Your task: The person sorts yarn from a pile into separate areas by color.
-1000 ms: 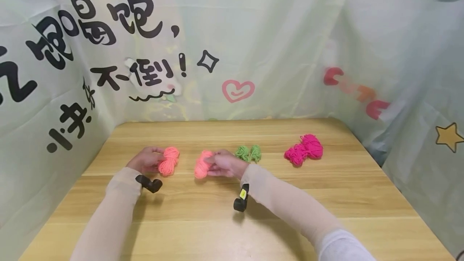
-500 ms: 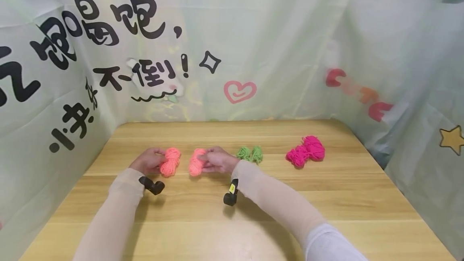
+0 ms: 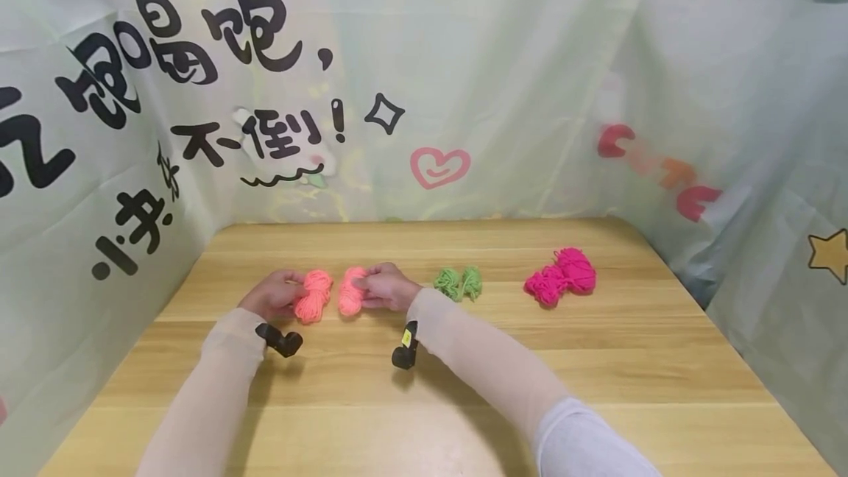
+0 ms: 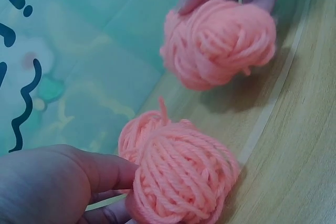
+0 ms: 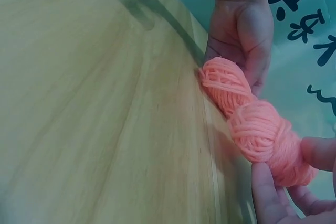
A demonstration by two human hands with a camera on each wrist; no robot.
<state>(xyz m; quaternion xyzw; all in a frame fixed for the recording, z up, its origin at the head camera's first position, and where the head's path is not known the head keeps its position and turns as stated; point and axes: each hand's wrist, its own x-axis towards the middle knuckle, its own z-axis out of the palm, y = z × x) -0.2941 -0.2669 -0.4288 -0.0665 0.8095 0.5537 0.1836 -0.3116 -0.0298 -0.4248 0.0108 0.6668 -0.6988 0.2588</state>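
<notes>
Two coral-pink yarn skeins are side by side at the left of the table in the head view, a small gap between them. My left hand (image 3: 273, 294) holds the left coral skein (image 3: 313, 297) between thumb and fingers; the left wrist view shows the thumb against this skein's (image 4: 184, 174) side. The right coral skein (image 3: 351, 291) is pinched by my right hand (image 3: 389, 287), and in the left wrist view that skein (image 4: 220, 43) appears just above the table. From the right wrist, thumb and fingers show around the skein (image 5: 270, 140); some fingertips are hidden beneath it.
A green yarn bundle (image 3: 448, 283) lies right of my right hand on the wooden table (image 3: 464, 396). Farther right is a magenta yarn bundle (image 3: 562, 276). A printed cloth (image 3: 517, 94) hangs behind the table and at both sides.
My right hand has moved left with its coral skein, narrowing the gap to the other one. The left hand and its skein have stayed nearly in place.
</notes>
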